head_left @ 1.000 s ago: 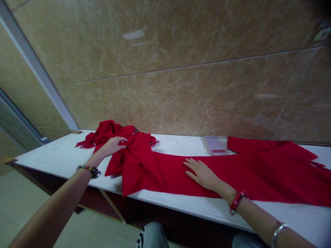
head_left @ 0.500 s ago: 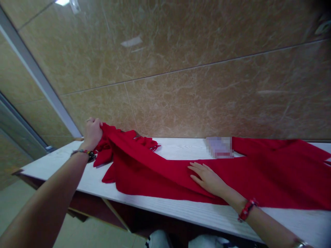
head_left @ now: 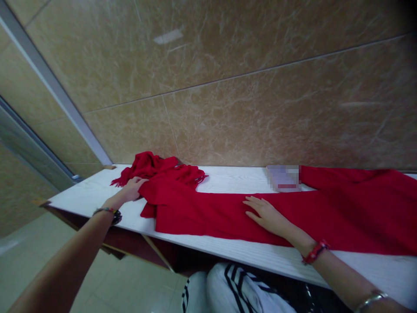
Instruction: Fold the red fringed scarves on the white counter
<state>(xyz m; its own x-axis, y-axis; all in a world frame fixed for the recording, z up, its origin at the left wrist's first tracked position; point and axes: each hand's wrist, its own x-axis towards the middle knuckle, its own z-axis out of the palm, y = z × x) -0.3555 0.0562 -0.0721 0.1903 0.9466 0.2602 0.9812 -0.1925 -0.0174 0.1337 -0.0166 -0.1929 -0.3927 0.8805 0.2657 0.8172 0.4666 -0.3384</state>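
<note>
A long red garment (head_left: 211, 213) lies spread along the white tabletop, mostly flat. My left hand (head_left: 133, 188) is closed on its left end, low over the table, with the fingertips partly hidden by the cloth. My right hand (head_left: 265, 215) rests palm down on the middle of the garment, fingers stretched out. Behind the left end sits a crumpled red scarf (head_left: 151, 164) with fringed ends, touching the garment. At the right, a sleeve-like part (head_left: 339, 176) stretches along the wall side, and the cloth runs out of view.
A blurred-out flat rectangular item (head_left: 283, 179) lies by the wall, beside the sleeve-like part. The marbled tile wall (head_left: 244, 121) borders the back of the white table (head_left: 228, 178). Open shelving (head_left: 137, 245) lies under the front edge, and my knees (head_left: 224, 287) are close below it.
My left hand has come down and nearer, lowering the raised left end of the garment so its folds have flattened. My right hand stays on the cloth. The view has shifted slightly.
</note>
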